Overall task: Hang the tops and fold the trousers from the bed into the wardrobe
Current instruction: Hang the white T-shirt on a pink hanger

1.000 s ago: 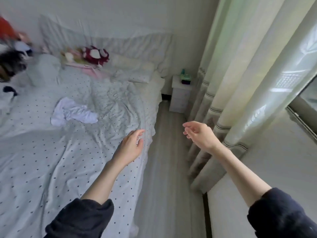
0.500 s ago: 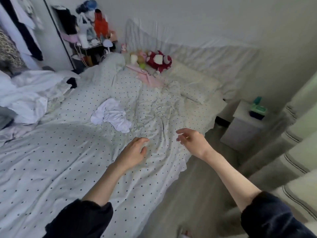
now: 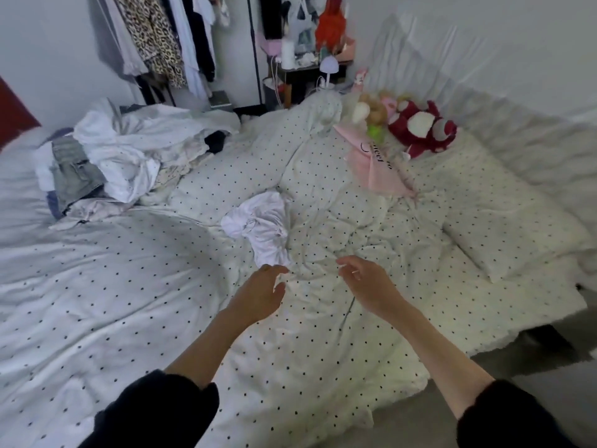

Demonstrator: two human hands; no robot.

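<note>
We look down on a wide bed covered in a white quilt with small black dots [image 3: 135, 286]. Our left hand [image 3: 258, 297] and right hand [image 3: 368, 286], both reaching from dark sleeves pushed up the forearms, hover over the middle of the quilt, held apart from each other, fingers loosely spread and holding nothing. Just beyond the left fingertips, toward 12 o'clock, lies a crumpled white cotton garment [image 3: 261, 224]; whether the fingertips touch its near edge we cannot tell. At 10 o'clock, well apart from the hands, sits a heap of mixed laundry [image 3: 129, 156], mostly white fabric, with a piece of grey denim with a pocket [image 3: 76, 171] on its left flank and a small black item near its far side. At 1 o'clock, near the head of the bed, a flat pink cloth with dark lettering [image 3: 376, 166] lies beside a dark red and white plush toy [image 3: 423, 127] and smaller soft toys. Toward 11 o'clock, beyond the bed, clothes hang on an open rail [image 3: 161, 37], among them a leopard-print piece and several white and dark ones. At 12 o'clock stands a cluttered dark side table with a small white lamp [image 3: 328, 67].
</note>
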